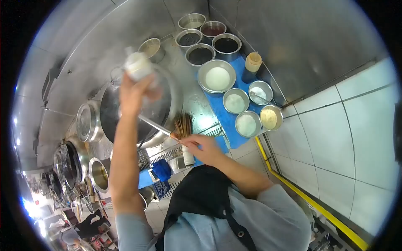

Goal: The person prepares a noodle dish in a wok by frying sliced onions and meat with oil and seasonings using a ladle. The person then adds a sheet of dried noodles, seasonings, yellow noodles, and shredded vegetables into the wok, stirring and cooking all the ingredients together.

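Note:
My left hand (135, 94) is raised above the large dark wok (113, 109), closed around a squeeze-type bottle (138, 65) with white contents; motion blurs both. Closed on the wooden end of a long metal-handled utensil (154, 124) is my right hand (203, 148). The utensil reaches over the wok's rim, and its head is hidden behind my left arm, so I cannot tell whether it is a ladle or a spatula. Just beside my right hand lies a bristle wok brush (184, 123) with a pale wrapped handle (187, 155).
Several metal bowls of dark liquids (200, 55) and white powders (217, 78) stand right of the wok on a blue cloth (234, 125). A capped bottle (252, 66) stands by the wall. A lidded pot (87, 121) is at left; a yellow pipe (310, 201) runs along the right wall.

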Demonstrator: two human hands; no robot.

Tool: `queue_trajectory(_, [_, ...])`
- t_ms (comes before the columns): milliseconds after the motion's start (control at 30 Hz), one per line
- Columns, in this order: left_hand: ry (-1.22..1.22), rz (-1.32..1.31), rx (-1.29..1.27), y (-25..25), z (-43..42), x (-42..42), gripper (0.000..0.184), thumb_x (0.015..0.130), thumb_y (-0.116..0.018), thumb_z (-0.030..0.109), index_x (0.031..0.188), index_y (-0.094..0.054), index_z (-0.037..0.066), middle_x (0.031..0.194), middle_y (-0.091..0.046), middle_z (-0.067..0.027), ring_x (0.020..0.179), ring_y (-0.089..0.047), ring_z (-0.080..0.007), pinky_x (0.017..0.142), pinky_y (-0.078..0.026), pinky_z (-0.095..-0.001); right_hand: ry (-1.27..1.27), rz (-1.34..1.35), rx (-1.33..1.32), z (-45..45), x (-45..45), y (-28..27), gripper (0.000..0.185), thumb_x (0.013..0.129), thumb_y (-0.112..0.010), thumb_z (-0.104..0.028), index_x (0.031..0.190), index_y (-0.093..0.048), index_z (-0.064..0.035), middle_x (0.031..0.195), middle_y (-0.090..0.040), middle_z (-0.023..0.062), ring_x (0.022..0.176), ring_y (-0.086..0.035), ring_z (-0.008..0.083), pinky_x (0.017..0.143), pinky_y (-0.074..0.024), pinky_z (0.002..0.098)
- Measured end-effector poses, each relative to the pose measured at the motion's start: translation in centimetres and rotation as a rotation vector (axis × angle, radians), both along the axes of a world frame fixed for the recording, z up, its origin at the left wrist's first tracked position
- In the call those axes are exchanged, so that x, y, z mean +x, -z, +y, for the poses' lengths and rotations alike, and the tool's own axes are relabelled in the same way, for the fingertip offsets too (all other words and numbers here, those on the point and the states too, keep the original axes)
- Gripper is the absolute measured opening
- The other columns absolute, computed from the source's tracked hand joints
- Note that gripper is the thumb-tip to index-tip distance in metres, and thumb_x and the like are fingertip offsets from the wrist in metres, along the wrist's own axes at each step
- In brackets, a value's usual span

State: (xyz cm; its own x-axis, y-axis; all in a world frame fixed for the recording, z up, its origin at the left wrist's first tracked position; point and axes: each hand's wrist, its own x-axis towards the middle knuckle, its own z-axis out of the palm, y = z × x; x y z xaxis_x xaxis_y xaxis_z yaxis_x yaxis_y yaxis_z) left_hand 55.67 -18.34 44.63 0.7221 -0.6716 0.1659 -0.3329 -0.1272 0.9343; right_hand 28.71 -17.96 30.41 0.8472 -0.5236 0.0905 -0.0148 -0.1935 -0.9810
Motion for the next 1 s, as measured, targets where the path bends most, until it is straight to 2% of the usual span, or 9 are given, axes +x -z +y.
queue_trajectory(67, [0.078, 0.102, 0.027, 0.7, -5.6, -3.4, 0.068, 0.074, -0.087, 0.026, 0.13, -0.058, 0.001, 0.119, -0.07, -0.0159, 0.11, -0.069, -0.0271, 0.092, -0.057, -0.0405, 0.076, 0.1, 0.04, -0.8, -5.4, 2.4, 0.035, 0.094, -0.061, -0.003, 0.128, -0.069, -0.0045, 0.106, -0.073, 0.0128, 0.086, -0.073, 0.0186, 0.071, -0.0557, 0.0298])
queue_trajectory(133, [0.142, -0.084, 0.015, 6.9, -12.2, -2.4, 0.079, 0.067, -0.091, 0.031, 0.131, -0.056, 0.001, 0.12, -0.071, -0.0171, 0.113, -0.07, -0.0289, 0.097, -0.055, -0.0413, 0.23, 0.259, 0.011, -0.5, -10.5, 4.7, 0.042, 0.091, -0.058, 0.0, 0.132, -0.066, -0.004, 0.113, -0.074, 0.014, 0.097, -0.073, 0.025, 0.079, -0.0578, 0.0338])
queue_trajectory(167, [0.08, -0.195, 0.081, 4.6, -13.7, -5.9, 0.085, 0.063, -0.092, 0.033, 0.133, -0.056, 0.001, 0.121, -0.072, -0.0171, 0.113, -0.07, -0.0286, 0.099, -0.054, -0.0402, 0.341, 0.284, -0.094, 0.1, -13.0, 6.6, 0.046, 0.09, -0.056, 0.001, 0.135, -0.065, -0.0035, 0.115, -0.075, 0.0148, 0.103, -0.073, 0.0281, 0.084, -0.0584, 0.036])
queue_trajectory(300, [0.154, -0.163, -0.017, 8.4, -21.5, -10.3, 0.077, 0.067, -0.091, 0.029, 0.131, -0.058, 0.005, 0.12, -0.071, -0.0179, 0.115, -0.069, -0.0331, 0.101, -0.052, -0.0417, 0.3, 0.795, 0.027, 4.1, -24.3, 10.4, 0.053, 0.088, -0.052, 0.006, 0.14, -0.058, -0.002, 0.128, -0.067, 0.0264, 0.117, -0.068, 0.0363, 0.093, -0.0557, 0.041])
queue_trajectory(467, [0.198, -0.163, 0.062, 13.4, -27.1, -13.0, 0.064, 0.068, -0.084, 0.015, 0.127, -0.058, 0.008, 0.12, -0.07, -0.0183, 0.116, -0.068, -0.0351, 0.101, -0.052, -0.0429, 0.665, 0.603, 0.5, 8.5, -27.3, 10.5, 0.047, 0.091, -0.057, 0.005, 0.138, -0.061, -0.0026, 0.121, -0.074, 0.0176, 0.111, -0.072, 0.0231, 0.084, -0.0606, 0.0342])
queue_trajectory(633, [0.215, -0.218, 0.372, 19.4, -29.1, -12.6, 0.075, 0.069, -0.083, 0.02, 0.136, -0.053, 0.004, 0.123, -0.069, -0.0217, 0.12, -0.065, -0.0396, 0.106, -0.05, -0.0446, 0.618, 0.504, 0.268, 6.5, -25.0, 11.0, 0.045, 0.093, -0.064, 0.0, 0.138, -0.06, -0.0007, 0.118, -0.075, 0.016, 0.106, -0.074, 0.0242, 0.09, -0.0598, 0.0355])
queue_trajectory(700, [0.146, -0.405, 0.189, 25.5, -30.8, -12.2, 0.08, 0.072, -0.082, 0.022, 0.143, -0.05, 0.003, 0.137, -0.061, -0.0244, 0.13, -0.058, -0.0391, 0.113, -0.045, -0.0436, 0.53, 0.383, 0.224, 4.6, -23.1, 10.8, 0.045, 0.093, -0.066, -0.001, 0.137, -0.059, 0.001, 0.117, -0.075, 0.0168, 0.105, -0.073, 0.0242, 0.091, -0.0594, 0.0354])
queue_trajectory(833, [0.264, -0.174, 0.119, 15.6, -22.6, -14.2, 0.082, 0.077, -0.083, 0.029, 0.146, -0.05, 0.0, 0.149, -0.051, -0.0261, 0.139, -0.05, -0.0385, 0.12, -0.038, -0.0413, 0.29, 0.251, 0.121, -1.3, -15.1, 4.6, 0.042, 0.095, -0.065, -0.001, 0.136, -0.059, 0.0016, 0.114, -0.074, 0.0137, 0.102, -0.072, 0.0195, 0.092, -0.0563, 0.0329])
queue_trajectory(1000, [0.448, -0.106, -0.106, 8.2, -2.6, -14.7, 0.057, 0.086, -0.076, 0.019, 0.138, -0.057, 0.006, 0.136, -0.06, -0.0177, 0.119, -0.063, -0.0333, 0.1, -0.053, -0.0418, -0.052, 0.284, -0.063, -5.6, -4.1, 0.9, 0.044, 0.091, -0.071, -0.005, 0.133, -0.061, 0.0014, 0.115, -0.074, 0.0142, 0.106, -0.07, 0.02, 0.094, -0.0538, 0.0334])
